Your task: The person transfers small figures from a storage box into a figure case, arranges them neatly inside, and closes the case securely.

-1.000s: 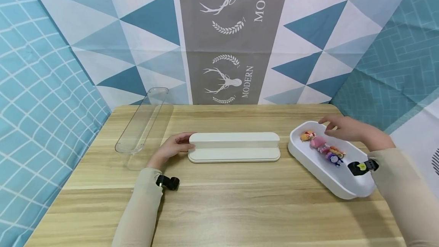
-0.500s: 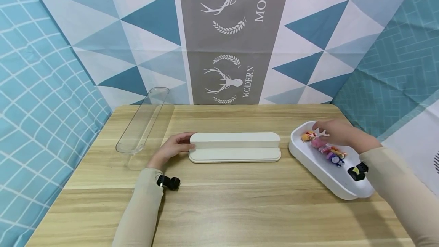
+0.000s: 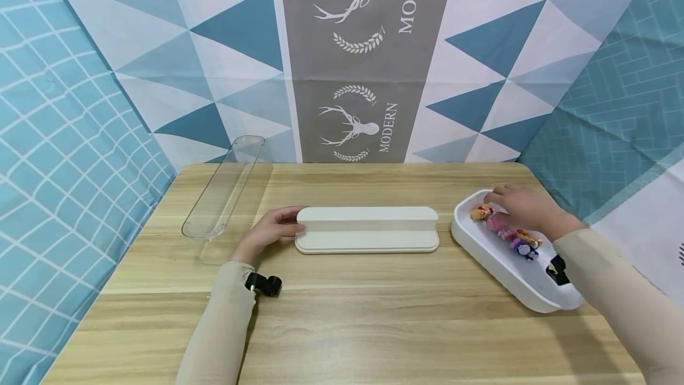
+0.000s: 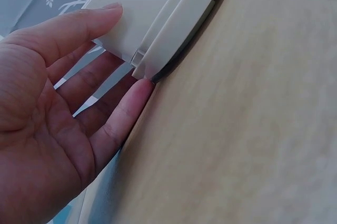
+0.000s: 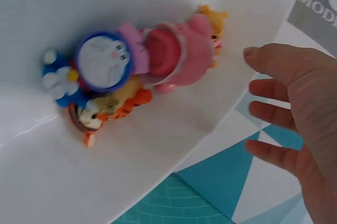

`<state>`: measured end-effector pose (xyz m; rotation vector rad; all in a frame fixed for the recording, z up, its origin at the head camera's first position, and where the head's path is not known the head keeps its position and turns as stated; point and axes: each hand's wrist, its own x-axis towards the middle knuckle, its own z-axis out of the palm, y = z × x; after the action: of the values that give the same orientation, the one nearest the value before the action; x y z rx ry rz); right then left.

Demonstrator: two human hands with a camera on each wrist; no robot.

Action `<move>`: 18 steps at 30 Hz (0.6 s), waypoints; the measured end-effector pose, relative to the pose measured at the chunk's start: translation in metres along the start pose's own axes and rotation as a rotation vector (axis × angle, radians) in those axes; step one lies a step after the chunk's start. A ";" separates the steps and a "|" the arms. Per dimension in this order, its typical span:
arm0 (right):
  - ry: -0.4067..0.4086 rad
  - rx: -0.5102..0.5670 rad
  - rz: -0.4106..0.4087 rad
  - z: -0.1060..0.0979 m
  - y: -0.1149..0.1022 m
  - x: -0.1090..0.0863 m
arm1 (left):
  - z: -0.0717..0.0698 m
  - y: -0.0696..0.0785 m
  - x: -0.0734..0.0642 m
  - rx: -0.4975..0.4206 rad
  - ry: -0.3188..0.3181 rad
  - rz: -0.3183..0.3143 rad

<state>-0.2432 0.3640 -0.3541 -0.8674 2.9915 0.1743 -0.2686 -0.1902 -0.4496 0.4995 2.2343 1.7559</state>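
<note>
A white stepped stand lies lengthwise mid-table. My left hand grips its left end, and in the left wrist view the thumb is on the face with the fingers behind and at the base edge. On the right is a white oval tray containing several small toy figures: a blue-and-white one, a pink one, an orange striped one and a yellow bear. Above the tray's far end, my right hand hovers with loosely bent fingers and nothing visible in its grasp.
A clear long box or cover is at the table's back left. Patterned cloth hangs behind the wooden table, with blue cloth at both sides.
My right hand has moved left and slightly down over the tray, closer to the figures at its far end. The left hand keeps its hold on the stand.
</note>
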 end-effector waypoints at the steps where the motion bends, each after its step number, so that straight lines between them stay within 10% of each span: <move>1: 0.006 -0.023 -0.013 0.001 0.001 0.000 | 0.000 0.000 0.000 -0.002 0.000 0.000; 18: 0.078 -0.141 -0.135 0.023 0.007 0.010 | 0.001 0.001 -0.002 0.003 -0.005 0.004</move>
<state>-0.2556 0.3673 -0.3763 -1.1104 3.0074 0.3603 -0.2667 -0.1900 -0.4486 0.5089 2.2340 1.7513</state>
